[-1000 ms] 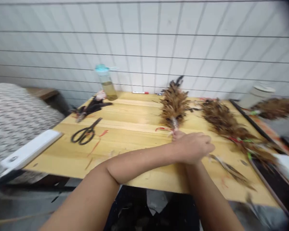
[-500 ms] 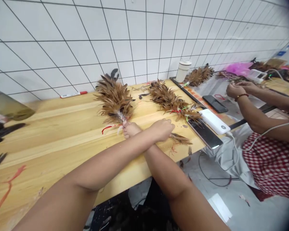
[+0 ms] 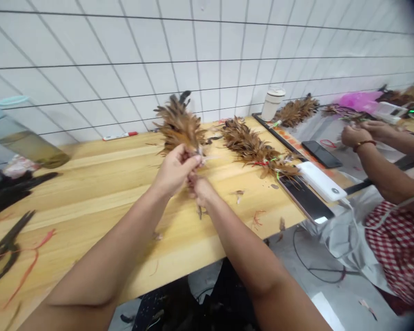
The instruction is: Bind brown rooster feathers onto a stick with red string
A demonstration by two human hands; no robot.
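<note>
In the head view we see the left hand and the right hand together, both closed on the narrow end of a bunch of brown feathers, which stands above the grip, clear of the table. The fingers hide the bunch's base, so how its stems are joined cannot be made out; one thin quill hangs below the grip. The plumes are soft, ragged and tapering, with a blurred dark tip. To the right of the grip, a longer feather bundle with red and green ties lies on the pale wooden table. Farther right are a co-worker's hands. Far to the left, scissors are cut off by the frame edge. Unlike the earlier frame, the forearms no longer cross, and the bunch has left the tabletop.
</note>
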